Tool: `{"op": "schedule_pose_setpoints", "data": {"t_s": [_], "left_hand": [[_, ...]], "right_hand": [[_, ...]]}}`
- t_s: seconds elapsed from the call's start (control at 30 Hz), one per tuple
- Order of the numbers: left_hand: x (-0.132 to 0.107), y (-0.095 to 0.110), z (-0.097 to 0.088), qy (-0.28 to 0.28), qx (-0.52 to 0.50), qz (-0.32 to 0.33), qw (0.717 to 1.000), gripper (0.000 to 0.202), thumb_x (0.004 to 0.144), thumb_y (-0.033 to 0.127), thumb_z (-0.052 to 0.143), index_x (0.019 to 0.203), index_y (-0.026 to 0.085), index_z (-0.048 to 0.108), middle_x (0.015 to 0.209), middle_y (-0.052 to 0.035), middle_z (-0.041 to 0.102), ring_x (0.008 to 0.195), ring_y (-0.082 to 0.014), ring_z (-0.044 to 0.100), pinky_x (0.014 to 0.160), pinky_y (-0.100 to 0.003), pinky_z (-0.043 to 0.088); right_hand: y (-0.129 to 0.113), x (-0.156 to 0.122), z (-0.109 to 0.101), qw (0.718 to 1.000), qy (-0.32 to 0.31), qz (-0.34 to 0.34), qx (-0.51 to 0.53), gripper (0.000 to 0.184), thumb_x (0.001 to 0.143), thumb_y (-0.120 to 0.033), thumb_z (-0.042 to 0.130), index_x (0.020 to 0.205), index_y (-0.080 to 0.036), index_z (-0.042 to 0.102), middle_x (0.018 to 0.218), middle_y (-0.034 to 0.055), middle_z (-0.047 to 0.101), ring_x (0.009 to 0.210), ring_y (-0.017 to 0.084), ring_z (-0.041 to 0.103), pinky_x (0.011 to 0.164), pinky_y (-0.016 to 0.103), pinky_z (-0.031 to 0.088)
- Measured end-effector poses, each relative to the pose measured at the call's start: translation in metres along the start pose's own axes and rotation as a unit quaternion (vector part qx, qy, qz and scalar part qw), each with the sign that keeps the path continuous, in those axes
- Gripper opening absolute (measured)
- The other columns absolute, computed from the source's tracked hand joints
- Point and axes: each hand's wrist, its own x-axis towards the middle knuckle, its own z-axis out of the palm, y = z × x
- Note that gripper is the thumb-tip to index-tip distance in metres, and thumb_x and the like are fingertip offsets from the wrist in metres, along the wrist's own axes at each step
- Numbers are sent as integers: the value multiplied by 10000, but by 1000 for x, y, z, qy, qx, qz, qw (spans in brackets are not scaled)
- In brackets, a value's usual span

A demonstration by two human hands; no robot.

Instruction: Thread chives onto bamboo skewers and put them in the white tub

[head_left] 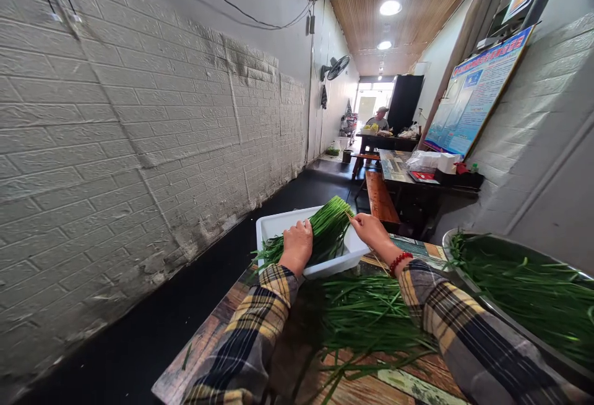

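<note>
A bunch of garlic chives (pixel 329 227) leans over the white plastic tray (pixel 336 267), its cut ends pointing up and away from me. My left hand (pixel 297 246) is closed round the bunch at its left side, above the tray. At the cut ends, the fingers of my right hand (pixel 372 232) are pinched together on a thin, pale yellowish strand. More chives (pixel 366 312) lie loose on the wooden table just below my forearms. To the right, a large metal basin (pixel 499 313) holds a big heap of chives (pixel 533 287).
The patchwork wood table (pixel 204 346) ends at the left above a dark floor. Ahead stand an orange-brown bench (pixel 381 198) and another table with a black box (pixel 459 179). A person (pixel 380 120) sits farther back. A brick-patterned wall (pixel 185 133) runs along the left.
</note>
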Motion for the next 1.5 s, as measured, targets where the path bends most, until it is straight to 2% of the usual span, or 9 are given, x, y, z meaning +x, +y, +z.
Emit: {"op": "schedule_pose_setpoints", "data": {"t_s": [0.27,0.43,0.57,0.77,0.87,1.03,1.13,1.23,1.5], "left_hand": [[0,1,0,-6,-12,-6,1000,431,931,89,273,1332,122,427,1085,-181,566,965,-263,619,799,-397,474],[-1,1,1,-10,-22,-7,1000,434,924,82,270,1328,131,421,1086,-176,566,971,-256,615,804,-392,472],[-4,1,2,-12,-37,-4,999,433,910,101,338,1336,131,407,1111,-179,553,987,-268,608,813,-406,471],[-11,-4,-5,-19,-83,17,996,770,711,390,693,1381,192,369,1209,-170,524,1048,-326,567,881,-492,444],[-13,-7,-9,-23,-116,32,992,948,585,521,755,1392,215,363,1267,-169,505,1134,-366,505,999,-593,332],[-12,-8,-9,-26,-173,92,980,1072,549,469,767,1454,212,254,1453,-174,365,1291,-375,372,1105,-644,149],[-11,-8,-9,-46,-203,115,971,1098,559,373,752,1481,207,177,1522,-158,273,1365,-354,295,1131,-610,151],[-12,-8,-11,-54,-227,124,965,1102,568,297,734,1491,221,138,1548,-137,226,1401,-329,253,1155,-556,156],[-15,-7,-17,-38,-241,116,963,1130,553,356,781,1489,245,157,1536,-135,253,1389,-336,276,1145,-541,187]], "right_hand": [[-4,23,13,997,-9,22,79,301,835,-313,526,649,-147,692,478,15,620,445,122,569,470,207,381],[-6,28,21,993,20,22,113,330,795,-341,513,560,-148,641,449,17,568,481,131,544,470,219,348],[-1,22,25,988,47,16,145,319,786,-380,474,654,-153,655,561,19,607,560,144,551,508,227,355],[9,-6,11,982,49,-16,183,395,795,-492,459,796,-152,660,598,12,601,574,156,548,541,238,381],[10,-22,2,980,50,-36,189,408,816,-515,448,821,-160,650,613,9,598,574,158,543,549,241,388],[10,-40,-7,977,50,-63,198,393,839,-516,442,850,-174,635,685,30,640,626,176,564,580,252,418],[9,-46,-9,971,55,-71,220,386,843,-515,444,864,-175,627,780,60,676,707,192,591,618,257,440],[8,-49,-10,971,60,-67,221,377,837,-513,450,852,-179,624,758,58,670,683,190,581,600,256,437],[6,-48,-10,977,66,-62,194,378,848,-501,442,838,-175,632,634,20,610,579,168,540,549,252,409]]}}
